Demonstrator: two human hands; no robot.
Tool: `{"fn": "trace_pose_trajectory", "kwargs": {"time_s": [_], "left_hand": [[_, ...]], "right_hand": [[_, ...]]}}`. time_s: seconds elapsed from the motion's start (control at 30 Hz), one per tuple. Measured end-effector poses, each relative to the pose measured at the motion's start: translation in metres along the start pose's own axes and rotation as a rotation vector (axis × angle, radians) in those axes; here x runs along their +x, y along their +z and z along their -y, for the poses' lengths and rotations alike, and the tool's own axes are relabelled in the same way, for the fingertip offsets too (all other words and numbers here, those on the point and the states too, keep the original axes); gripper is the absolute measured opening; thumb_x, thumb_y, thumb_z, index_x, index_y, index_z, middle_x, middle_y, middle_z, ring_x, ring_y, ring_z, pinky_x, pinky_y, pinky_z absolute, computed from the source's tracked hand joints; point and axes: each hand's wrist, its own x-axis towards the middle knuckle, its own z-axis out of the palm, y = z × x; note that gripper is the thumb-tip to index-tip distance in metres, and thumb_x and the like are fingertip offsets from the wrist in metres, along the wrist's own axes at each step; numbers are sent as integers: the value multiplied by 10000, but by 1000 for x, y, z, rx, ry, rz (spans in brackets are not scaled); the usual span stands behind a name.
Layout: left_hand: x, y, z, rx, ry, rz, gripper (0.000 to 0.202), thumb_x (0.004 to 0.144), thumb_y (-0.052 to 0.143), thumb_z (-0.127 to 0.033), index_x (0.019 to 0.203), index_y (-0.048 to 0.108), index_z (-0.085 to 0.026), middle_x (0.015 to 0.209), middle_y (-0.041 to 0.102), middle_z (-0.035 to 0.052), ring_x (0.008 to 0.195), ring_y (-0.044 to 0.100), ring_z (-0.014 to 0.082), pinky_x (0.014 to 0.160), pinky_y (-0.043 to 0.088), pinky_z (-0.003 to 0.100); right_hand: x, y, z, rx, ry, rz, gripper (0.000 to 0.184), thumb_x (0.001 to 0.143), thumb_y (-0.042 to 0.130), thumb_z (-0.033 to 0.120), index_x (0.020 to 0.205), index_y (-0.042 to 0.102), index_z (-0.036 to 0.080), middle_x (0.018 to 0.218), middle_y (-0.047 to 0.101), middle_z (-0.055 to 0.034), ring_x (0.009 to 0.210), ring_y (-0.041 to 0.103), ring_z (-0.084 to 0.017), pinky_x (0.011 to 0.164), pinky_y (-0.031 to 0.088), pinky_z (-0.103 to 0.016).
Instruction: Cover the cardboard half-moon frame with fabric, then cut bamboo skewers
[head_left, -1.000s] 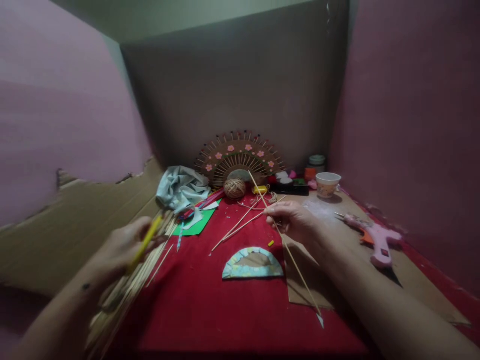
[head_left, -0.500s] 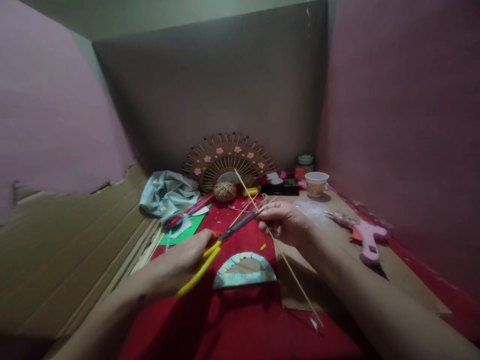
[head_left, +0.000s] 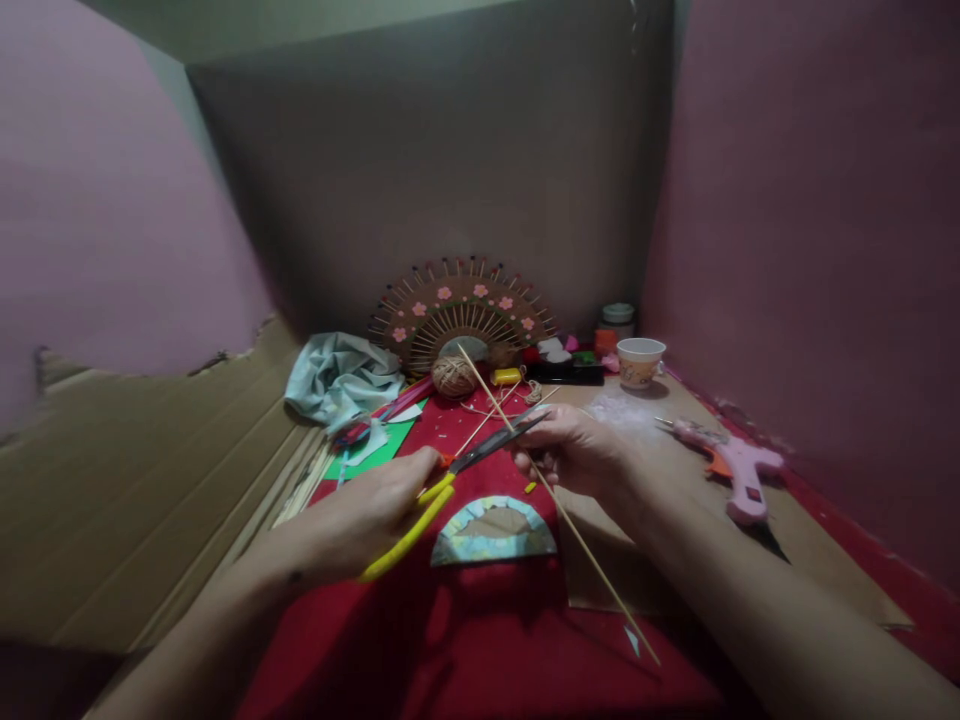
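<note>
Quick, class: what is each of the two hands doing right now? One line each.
Left hand: closed, holding the scissors by their yellow handles.
Right hand: closed, holding a thin stick.

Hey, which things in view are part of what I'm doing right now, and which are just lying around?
In use:
thin wooden stick, held in the right hand
yellow-handled scissors, held in the left hand, blades at the stick

Apparently just lying about:
ball of twine
pink glue gun
flower-decorated fan
half-moon piece
cup
crumpled cloth
</note>
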Motion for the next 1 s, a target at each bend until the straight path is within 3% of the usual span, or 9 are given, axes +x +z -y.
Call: {"fn": "trace_pose_trajectory", "kwargs": {"time_s": [0.17,0.37,0.57,0.8,1.0], "left_hand": [[3,4,1,139,24,24,213,916,269,-366,849,391,-205,725,545,19,577,430,157,533,269,269],[9,12,0,293,-103,-18,159,894,312,-277,819,433,-206,668,545,29,560,473,175,510,231,267],[22,24,14,259,-74,-46,124,853,368,-238,845,486,-203,692,573,45,596,521,186,507,244,264],[39,23,28,154,-69,-103,37,789,432,-191,764,459,-199,636,539,13,540,468,142,510,268,246],[49,44,40,87,-46,-178,30,779,452,-197,807,460,-202,681,571,7,572,505,138,528,300,234]], "right_hand": [[1,-2,1,1,2,17,100,581,664,161,600,645,65,478,632,-53,320,489,-61,291,327,-131],[0,0,1,5,10,28,83,581,650,133,599,636,53,470,611,-49,314,462,-50,281,302,-128],[4,2,2,-21,19,-96,89,566,671,127,619,621,77,475,608,-37,342,480,-51,319,311,-128],[7,11,2,-390,-206,-284,180,667,675,260,621,574,118,452,581,-2,353,446,-42,352,289,-149],[6,24,0,-634,-259,-403,153,758,529,259,646,531,155,450,531,44,319,389,-34,324,259,-150]]}}
